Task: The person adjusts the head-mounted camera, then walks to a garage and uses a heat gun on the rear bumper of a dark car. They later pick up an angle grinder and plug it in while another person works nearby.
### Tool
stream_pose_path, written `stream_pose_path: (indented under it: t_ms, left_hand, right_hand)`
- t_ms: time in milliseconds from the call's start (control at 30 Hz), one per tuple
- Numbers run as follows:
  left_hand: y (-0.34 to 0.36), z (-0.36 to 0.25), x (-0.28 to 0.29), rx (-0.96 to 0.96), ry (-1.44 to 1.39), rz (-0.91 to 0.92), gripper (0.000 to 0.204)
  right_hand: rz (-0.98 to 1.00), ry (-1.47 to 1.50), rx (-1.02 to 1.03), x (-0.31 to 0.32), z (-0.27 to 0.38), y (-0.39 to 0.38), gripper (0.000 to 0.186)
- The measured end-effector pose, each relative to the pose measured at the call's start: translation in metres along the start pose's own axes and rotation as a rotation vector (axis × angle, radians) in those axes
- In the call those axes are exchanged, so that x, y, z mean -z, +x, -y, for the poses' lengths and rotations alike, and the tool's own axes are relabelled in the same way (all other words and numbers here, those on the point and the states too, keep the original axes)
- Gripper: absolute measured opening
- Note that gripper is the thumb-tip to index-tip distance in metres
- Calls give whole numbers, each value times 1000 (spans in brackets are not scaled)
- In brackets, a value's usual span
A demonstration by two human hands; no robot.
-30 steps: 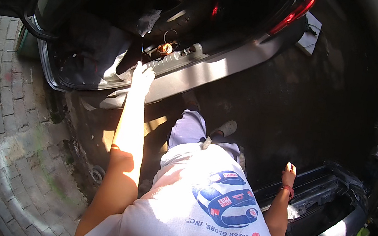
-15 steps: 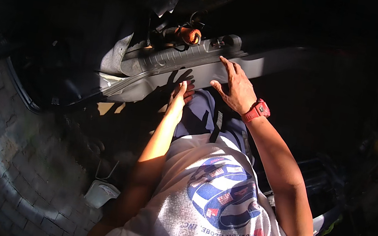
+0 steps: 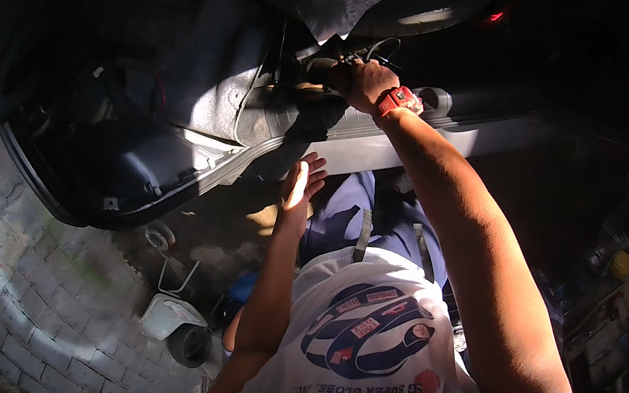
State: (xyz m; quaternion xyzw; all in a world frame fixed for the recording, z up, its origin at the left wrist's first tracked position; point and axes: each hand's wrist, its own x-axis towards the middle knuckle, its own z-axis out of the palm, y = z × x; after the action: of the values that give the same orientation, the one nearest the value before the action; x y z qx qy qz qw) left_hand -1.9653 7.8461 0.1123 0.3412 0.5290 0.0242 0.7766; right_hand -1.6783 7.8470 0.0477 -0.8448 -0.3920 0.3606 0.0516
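Observation:
My right hand [image 3: 370, 86], with a red watch on its wrist, reaches over the sill of a car's opening. Its fingers are closed around an orange-and-black hand tool whose dark end [image 3: 324, 71] sticks out to the left. The hand hides nearly all the orange part, so the exact kind of tool does not show. A thin dark cable [image 3: 386, 45] loops just behind it. My left hand [image 3: 303, 182] hangs in front of the grey sill [image 3: 342, 151], fingers spread, holding nothing and apart from the car.
A crumpled silvery sheet [image 3: 341, 3] lies beyond the tool. Dark car trim [image 3: 146, 170] curves along the left. On the paving [image 3: 59, 304] stand a whitish container [image 3: 172, 316] and a dark round object [image 3: 190, 345]. Something yellow [image 3: 621, 263] is at the right.
My right hand has moved forward over the sill and closed on the orange-and-black tool. The left hand stays open in front of the sill. The view has shifted.

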Motion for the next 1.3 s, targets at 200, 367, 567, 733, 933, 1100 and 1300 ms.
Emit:
stream_pose_path:
  t_ms: [200, 367, 567, 733, 933, 1100, 1300]
  left_hand:
    - [32, -28, -32, 87, -256, -37, 75]
    - [23, -40, -52, 41, -689, 207, 78]
    - [-49, -34, -73, -69, -589, 222, 58]
    - [-130, -85, -67, -446, -296, 624, 81]
    - [-291, -162, -98, -734, -242, 1094, 92]
    - [-459, -201, -119, -1096, -420, 1476, 81]
    - [-585, -185, -117, -1536, -270, 1381, 78]
  right_hand:
    - [-90, 448, 112, 56, 18, -99, 49]
    - [-128, 548, 166, 83, 15, -205, 53]
    - [-94, 797, 219, 53, -3, -303, 72]
    - [85, 1610, 39, 33, -15, -332, 67]
    - [-174, 862, 719, 20, 19, -364, 70]
    - [-419, 409, 668, -16, 12, -414, 47]
    - [-932, 605, 16, -32, -118, -456, 38]
